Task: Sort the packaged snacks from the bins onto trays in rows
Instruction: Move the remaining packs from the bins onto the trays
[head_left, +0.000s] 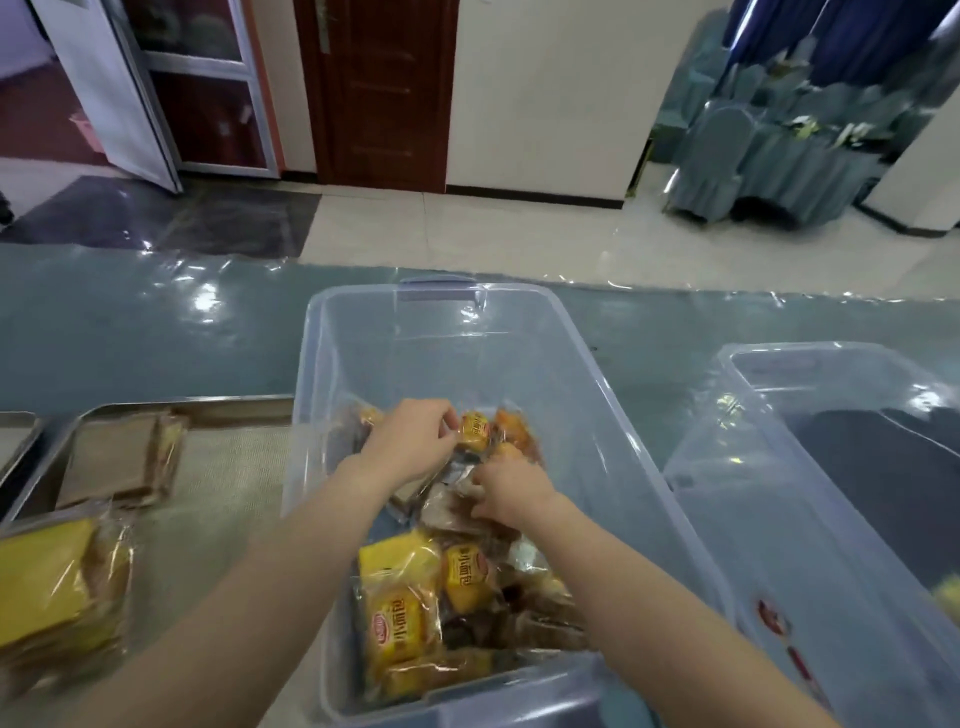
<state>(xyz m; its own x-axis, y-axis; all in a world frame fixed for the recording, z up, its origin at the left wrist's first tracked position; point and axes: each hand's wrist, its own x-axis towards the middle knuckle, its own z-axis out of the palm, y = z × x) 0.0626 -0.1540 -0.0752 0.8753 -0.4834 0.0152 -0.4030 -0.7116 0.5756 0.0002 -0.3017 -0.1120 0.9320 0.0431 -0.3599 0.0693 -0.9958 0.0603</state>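
Snacks (467, 587): wrapped packs, most heaped in the near half of the middle bin (311, 374), lower centre of frame. Lower left: metal tray (218, 405) on a blue-grey table (130, 338), holding a yellow pack (47, 587) at its near end and a brown pack (119, 457) farther back. Centre: left hand (415, 441) inside the bin, fingers curled, tips pinching the edge of a small pack (474, 431). Just right of it: right hand (511, 493), fingers bent down among clear-wrapped brown packs; whether it holds one cannot be told. Right: second clear bin (727, 467), beside the first.
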